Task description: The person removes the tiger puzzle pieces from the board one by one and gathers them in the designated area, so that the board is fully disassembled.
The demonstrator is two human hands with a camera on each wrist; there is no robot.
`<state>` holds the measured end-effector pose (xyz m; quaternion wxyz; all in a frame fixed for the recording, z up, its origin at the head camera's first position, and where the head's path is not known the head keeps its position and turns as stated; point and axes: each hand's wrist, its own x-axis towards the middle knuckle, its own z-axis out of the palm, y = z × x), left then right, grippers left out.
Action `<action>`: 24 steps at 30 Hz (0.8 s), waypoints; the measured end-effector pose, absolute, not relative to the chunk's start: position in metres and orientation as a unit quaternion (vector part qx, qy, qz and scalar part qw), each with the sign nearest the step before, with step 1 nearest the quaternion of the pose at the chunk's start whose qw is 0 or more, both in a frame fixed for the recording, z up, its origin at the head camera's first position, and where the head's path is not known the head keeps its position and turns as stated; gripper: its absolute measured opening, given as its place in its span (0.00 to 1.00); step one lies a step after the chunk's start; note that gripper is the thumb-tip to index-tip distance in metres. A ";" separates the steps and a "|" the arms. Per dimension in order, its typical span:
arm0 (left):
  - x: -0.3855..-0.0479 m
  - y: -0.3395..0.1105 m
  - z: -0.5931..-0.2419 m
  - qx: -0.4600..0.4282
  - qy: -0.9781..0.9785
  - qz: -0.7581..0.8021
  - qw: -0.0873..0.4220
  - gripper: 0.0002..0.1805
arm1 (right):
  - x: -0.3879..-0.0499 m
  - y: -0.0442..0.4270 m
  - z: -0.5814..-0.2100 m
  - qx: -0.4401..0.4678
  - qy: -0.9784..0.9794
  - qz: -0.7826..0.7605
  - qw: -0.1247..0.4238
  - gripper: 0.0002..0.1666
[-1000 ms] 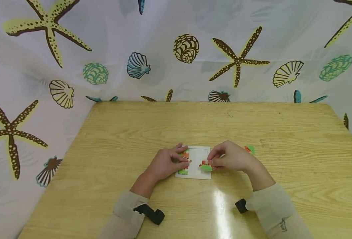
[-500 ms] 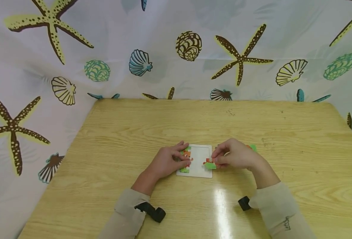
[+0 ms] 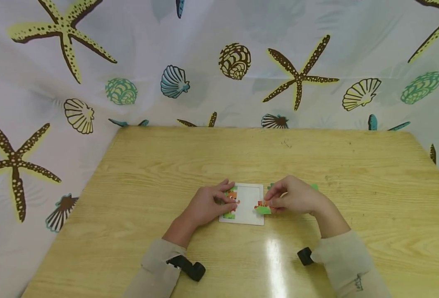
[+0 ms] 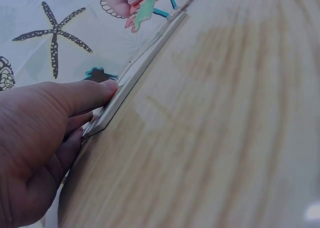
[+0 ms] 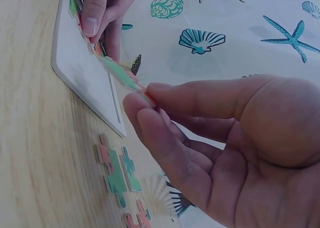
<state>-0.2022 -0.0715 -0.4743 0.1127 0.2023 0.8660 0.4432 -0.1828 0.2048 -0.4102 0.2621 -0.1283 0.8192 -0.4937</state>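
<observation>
A white square puzzle tray (image 3: 250, 203) lies flat on the table, with joined orange and green pieces (image 3: 229, 215) along its left side. The left hand (image 3: 207, 204) rests over that side, its fingers extended; in the left wrist view the thumb of this hand (image 4: 40, 133) touches the tray rim (image 4: 131, 82). Between thumb and fingers the right hand (image 3: 293, 196) pinches a green and red piece (image 3: 263, 210) above the tray's right edge. The right wrist view shows this piece (image 5: 119, 71) tilted in the grip of the right hand (image 5: 235, 138).
Loose pieces (image 5: 116, 178) lie beyond the tray's right edge, partly behind the right hand in the head view, where a green one (image 3: 315, 186) shows. A patterned curtain (image 3: 204, 49) hangs behind the wooden table (image 3: 167, 153). Each forearm has a black device near the cuff.
Over the last second the right hand has shifted slightly right, with the pinched piece still in it. The left hand stays in place on the tray.
</observation>
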 end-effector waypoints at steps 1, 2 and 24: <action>-0.203 -0.072 -0.474 0.202 0.866 0.442 0.114 0.04 | -0.183 0.205 -0.410 -0.129 0.819 -0.493 0.263 0.08; -0.203 -0.071 -0.474 0.202 0.866 0.442 0.114 0.05 | -0.183 0.206 -0.410 -0.129 0.819 -0.493 0.263 0.08; -0.202 -0.072 -0.475 0.185 0.859 0.461 0.122 0.04 | -0.185 0.220 -0.402 -0.099 0.814 -0.501 0.278 0.12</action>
